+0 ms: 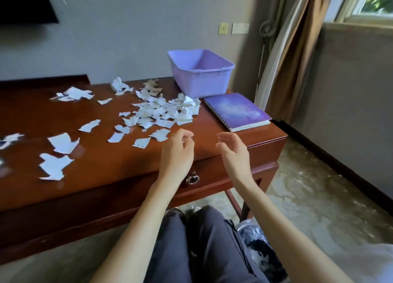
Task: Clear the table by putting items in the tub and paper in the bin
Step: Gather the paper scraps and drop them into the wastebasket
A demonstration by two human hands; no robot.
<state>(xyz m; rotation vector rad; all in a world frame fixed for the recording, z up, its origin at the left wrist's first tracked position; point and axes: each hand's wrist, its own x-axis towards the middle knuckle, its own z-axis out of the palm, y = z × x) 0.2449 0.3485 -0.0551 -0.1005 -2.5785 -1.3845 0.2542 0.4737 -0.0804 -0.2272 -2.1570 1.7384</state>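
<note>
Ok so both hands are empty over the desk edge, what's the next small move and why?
Probably slide the right hand forward to the purple notebook and lift it into the tub. It lies just ahead of that hand, beside the tub, which looks empty. The left hand is also open, nearest the paper scraps, which go in the bin by the knee.

A dark screen (pixel 23 4) hangs on the grey wall at ten o'clock. Two wall plates (pixel 233 28) sit at one o'clock, beside a brown curtain (pixel 297 55). A window (pixel 370 4) shows at two o'clock. A metal ring pull (pixel 192 179) hangs on the drawer front at centre. Pale carpet (pixel 308 197) lies at four o'clock.
</note>
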